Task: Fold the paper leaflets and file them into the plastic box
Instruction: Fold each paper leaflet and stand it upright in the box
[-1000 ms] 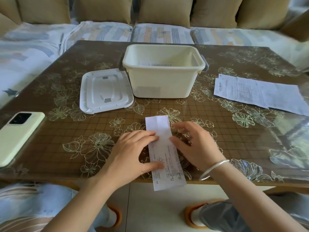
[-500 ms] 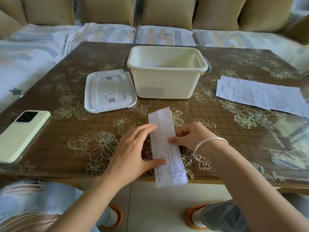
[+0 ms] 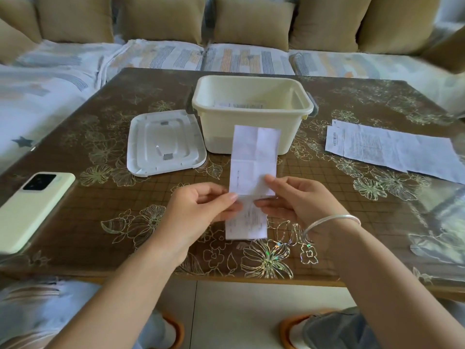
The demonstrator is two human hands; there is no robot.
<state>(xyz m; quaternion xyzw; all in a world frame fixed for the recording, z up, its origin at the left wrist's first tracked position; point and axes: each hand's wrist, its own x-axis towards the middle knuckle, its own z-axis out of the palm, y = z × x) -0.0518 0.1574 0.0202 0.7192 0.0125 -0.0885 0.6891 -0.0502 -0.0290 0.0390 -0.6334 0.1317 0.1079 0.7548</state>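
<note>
Watching the head feed, I see the left hand (image 3: 198,205) and right hand (image 3: 299,202) pinching a long, narrow white paper leaflet (image 3: 254,157) at a cross crease — the fingers (image 3: 271,181) of each are curled onto a side edge. Its blank upper part rises in front of the cream rectangular plastic box (image 3: 219,132); the printed lower part slopes toward the brown flower-patterned bench (image 3: 100,222). Printed paper (image 3: 239,105) lies inside the box — its white plastic lid (image 3: 163,144) rests just left, and flat printed sheets (image 3: 390,149) lie well right.
</note>
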